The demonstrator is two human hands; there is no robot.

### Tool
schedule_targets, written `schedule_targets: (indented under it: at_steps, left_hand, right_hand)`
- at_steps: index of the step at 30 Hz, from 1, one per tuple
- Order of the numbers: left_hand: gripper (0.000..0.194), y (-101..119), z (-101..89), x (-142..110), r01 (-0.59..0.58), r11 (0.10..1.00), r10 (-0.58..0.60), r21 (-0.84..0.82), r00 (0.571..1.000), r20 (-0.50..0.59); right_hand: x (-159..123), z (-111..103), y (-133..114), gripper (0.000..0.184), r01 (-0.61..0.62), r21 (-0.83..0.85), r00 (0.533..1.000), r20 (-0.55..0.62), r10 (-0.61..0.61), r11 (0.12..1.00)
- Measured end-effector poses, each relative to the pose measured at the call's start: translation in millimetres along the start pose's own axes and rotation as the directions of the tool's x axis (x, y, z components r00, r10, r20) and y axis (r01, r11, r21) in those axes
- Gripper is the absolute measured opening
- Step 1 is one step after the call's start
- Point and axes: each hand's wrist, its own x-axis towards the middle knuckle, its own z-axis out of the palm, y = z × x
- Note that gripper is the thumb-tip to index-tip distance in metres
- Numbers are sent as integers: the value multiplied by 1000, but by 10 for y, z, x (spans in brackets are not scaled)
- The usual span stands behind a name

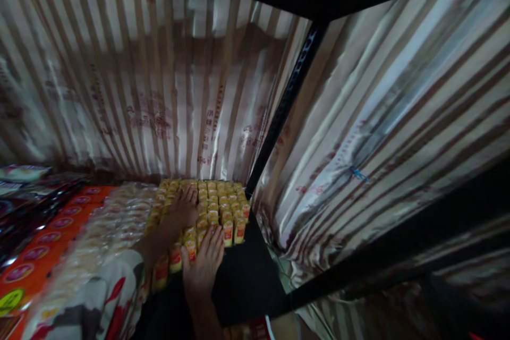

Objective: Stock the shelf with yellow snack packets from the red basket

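Small yellow packets with red labels (pixel 228 231) stand upright in tight rows on a black shelf (pixel 249 271). My left hand (pixel 186 206) lies on top of the rows toward the back, its fingers stretched out. Nearer to me, my right hand (pixel 205 263) rests flat against the front packets, fingers extended and thumb apart. Neither hand is wrapped around a packet. My left forearm and its patterned sleeve (pixel 115 287) hide some packets on the left side. The light is dim, so the fine print on the packets cannot be read.
Left of the packets lie clear-wrapped pale packs (pixel 119 218), an orange strip of packaging (pixel 51 239) and dark shiny packages (pixel 27 212). A black upright post (pixel 285 109) stands at the back corner. Striped, printed sheeting (pixel 171 79) hangs behind; a black rail (pixel 382 244) crosses the right.
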Motion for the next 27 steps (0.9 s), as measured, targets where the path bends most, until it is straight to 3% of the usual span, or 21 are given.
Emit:
schedule_targets:
  at_steps: [3, 6, 12, 15, 17, 22, 27]
  left_hand:
    - [54, 54, -11, 133, 29, 999, -31, -27, 998, -62]
    - [56, 47, 26, 233, 43, 998, -45, -38, 998, -44]
    - [59, -76, 141, 205, 53, 997, -56, -58, 997, -52]
    - [56, -14, 95, 202, 94, 992, -101, -87, 992, -74]
    - [57, 78, 50, 226, 60, 994, -68, -87, 993, -96]
    - [62, 245, 68, 279, -7, 999, 9, -51, 999, 35]
    - [63, 154, 185, 251, 20, 1000, -20, 2, 997, 78]
  right_hand:
    - [-6, 12, 17, 89, 8, 5, 1000, -23, -7, 1000]
    - [-1, -7, 21, 89, 14, 16, 1000, -25, -13, 1000]
    - [22, -91, -24, 86, -27, 50, 1000, 0, 27, 998]
    - [21, -101, -34, 85, -36, 74, 999, -2, 36, 997]
    - [18, -95, -29, 84, -32, 83, 999, -3, 32, 996]
    - [21, -87, -13, 85, -37, 84, 999, -4, 38, 996]
    - [14, -91, -17, 86, -42, 77, 999, 3, 42, 996]
